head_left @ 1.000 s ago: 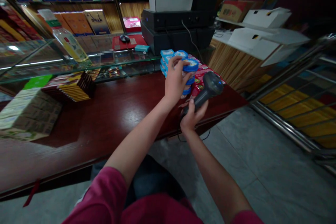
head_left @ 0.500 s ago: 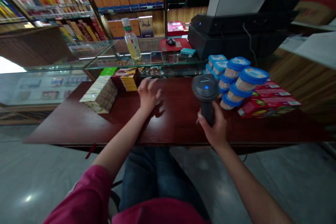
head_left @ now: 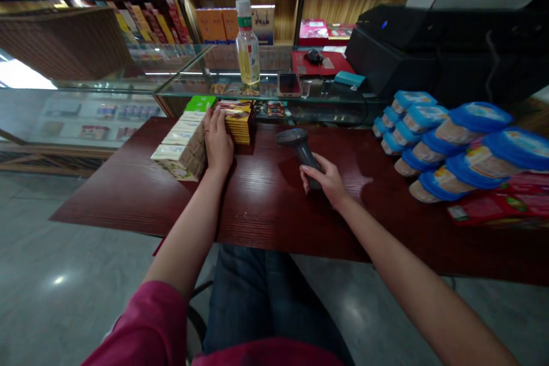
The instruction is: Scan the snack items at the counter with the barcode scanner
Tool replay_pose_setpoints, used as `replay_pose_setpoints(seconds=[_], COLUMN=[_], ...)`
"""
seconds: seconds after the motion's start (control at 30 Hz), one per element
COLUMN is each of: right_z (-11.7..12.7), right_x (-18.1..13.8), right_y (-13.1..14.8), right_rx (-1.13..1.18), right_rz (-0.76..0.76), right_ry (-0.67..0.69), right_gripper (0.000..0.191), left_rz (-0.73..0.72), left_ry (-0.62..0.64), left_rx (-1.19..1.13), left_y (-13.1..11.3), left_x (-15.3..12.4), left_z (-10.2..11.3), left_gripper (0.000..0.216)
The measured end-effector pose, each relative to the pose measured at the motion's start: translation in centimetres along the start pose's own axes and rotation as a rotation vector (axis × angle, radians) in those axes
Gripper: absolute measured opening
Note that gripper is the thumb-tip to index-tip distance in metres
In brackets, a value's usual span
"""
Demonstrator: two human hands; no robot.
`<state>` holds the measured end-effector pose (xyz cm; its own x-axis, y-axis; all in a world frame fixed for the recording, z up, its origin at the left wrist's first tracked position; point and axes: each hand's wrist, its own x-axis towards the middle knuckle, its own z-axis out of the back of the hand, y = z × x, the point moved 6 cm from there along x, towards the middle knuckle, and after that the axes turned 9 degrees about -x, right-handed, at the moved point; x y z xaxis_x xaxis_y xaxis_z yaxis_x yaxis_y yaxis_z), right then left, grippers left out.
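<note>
My right hand (head_left: 323, 180) is closed around the handle of a dark grey barcode scanner (head_left: 305, 151), its head tilted to the left above the dark red tabletop. My left hand (head_left: 219, 143) has its fingers stretched out, reaching in between two groups of packets. Its fingertips touch the right side of a row of pale boxes (head_left: 178, 146) with a green one (head_left: 201, 104) at the far end. Just right of the hand stands a stack of yellow-and-brown packets (head_left: 240, 123), partly covered by it. Nothing is visibly gripped in the left hand.
Blue-lidded tubs (head_left: 458, 151) are stacked on the right, with red boxes (head_left: 506, 200) beside them. Behind the table (head_left: 274, 200), a glass counter (head_left: 270, 63) bears a bottle (head_left: 247, 48), a mouse (head_left: 314, 56) and a turquoise object (head_left: 349, 79). A black machine (head_left: 407, 46) stands behind the tubs.
My left hand has moved left from the bare tabletop to the pale boxes. The scanner has swung left and lower in my right hand. The view has also shifted.
</note>
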<state>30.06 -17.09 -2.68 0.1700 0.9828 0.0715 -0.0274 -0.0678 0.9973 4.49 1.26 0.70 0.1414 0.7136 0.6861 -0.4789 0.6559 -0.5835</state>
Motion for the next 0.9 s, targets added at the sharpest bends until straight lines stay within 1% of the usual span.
replay_pose_setpoints(seconds=[0.1, 0.2, 0.3, 0.33, 0.4, 0.47, 0.53, 0.67, 0.8, 0.9], right_z=[0.6, 1.0, 1.3, 1.3, 1.1, 0.7, 0.4, -0.1, -0.5, -0.6], right_x=[-0.3, -0.6, -0.9, -1.1, -1.6, -2.1, -2.5, -2.6, -2.3, -2.2], right_y=[0.0, 0.3, 1.1, 1.5, 2.1, 2.6, 2.6, 1.6, 0.6, 0.4], right_rx=[0.025, 0.079, 0.168, 0.192, 0.212, 0.205, 0.182, 0.136, 0.078, 0.049], right_rz=[-0.014, -0.021, 0.007, 0.014, 0.013, 0.005, -0.002, -0.039, -0.099, -0.096], right_ry=[-0.035, -0.073, -0.090, -0.080, -0.015, 0.074, 0.132, 0.145, 0.142, 0.134], right_gripper=[0.039, 0.033, 0.029, 0.028, 0.028, 0.029, 0.029, 0.029, 0.029, 0.032], left_rz=[-0.055, -0.103, -0.147, -0.153, -0.135, -0.068, 0.034, 0.238, 0.378, 0.437], left_ry=[-0.017, -0.072, -0.061, -0.044, 0.003, 0.065, 0.142, 0.255, 0.292, 0.312], left_rx=[0.082, 0.110, 0.026, -0.022, -0.136, -0.253, -0.352, -0.515, -0.673, -0.731], left_y=[-0.3, -1.7, -3.6, -4.1, -4.7, -4.7, -4.1, -2.2, -1.2, -1.2], left_x=[0.0, -0.3, -1.0, -1.4, -2.0, -2.6, -3.1, -3.8, -4.2, -4.4], left_z=[0.6, 1.3, 1.3, 1.1, 0.4, -0.8, -2.4, -5.1, -6.2, -6.4], left_gripper=[0.046, 0.035, 0.037, 0.037, 0.031, 0.026, 0.025, 0.030, 0.039, 0.042])
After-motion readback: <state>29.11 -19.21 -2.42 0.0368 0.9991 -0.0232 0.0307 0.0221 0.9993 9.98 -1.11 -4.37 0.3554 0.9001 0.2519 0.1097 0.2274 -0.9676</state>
